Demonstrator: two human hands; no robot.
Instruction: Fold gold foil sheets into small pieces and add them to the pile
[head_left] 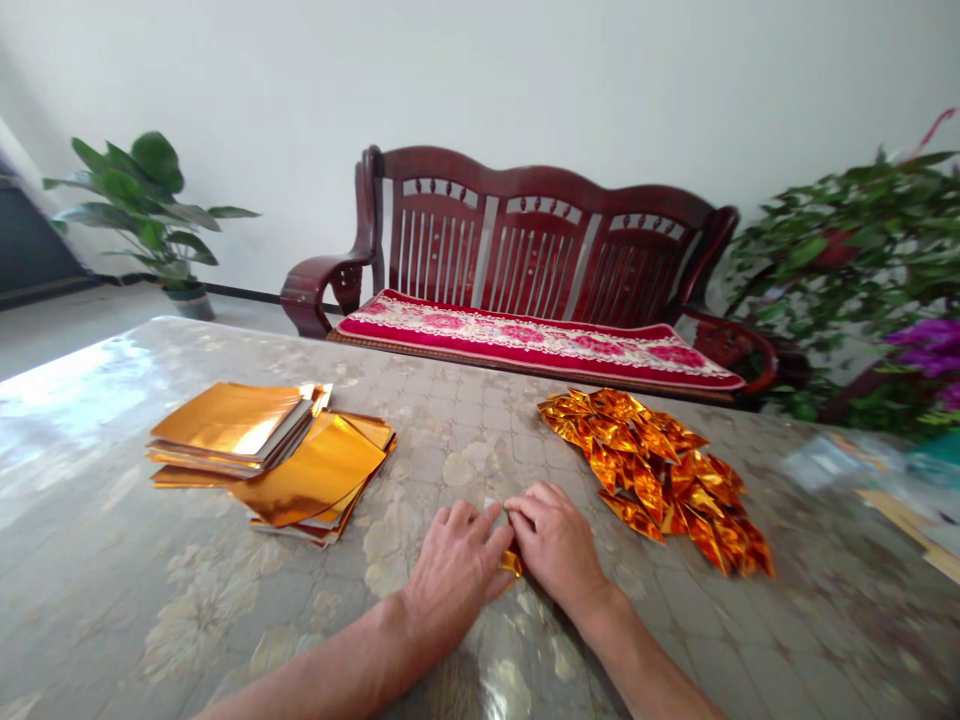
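A small piece of gold foil paper (512, 563) lies between my hands at the middle of the table, mostly hidden under the fingers. My left hand (459, 555) is closed on it from the left. From the right, my right hand (556, 545) pinches at its far end, fingertips close to those of the left. Left of my hands rests a stack of flat gold foil sheets (315, 470), loosely fanned, some showing grey undersides. A heap of folded, pointed gold foil pieces (652, 465) sits to the right.
The table (315, 620) has a patterned, glossy cover. Clear plastic bags (840, 460) and a tan flat piece (911, 530) lie at its right edge. Beyond stands a dark wooden bench (517, 240) with a red floral cushion (540, 338). Plants (150, 200) flank it.
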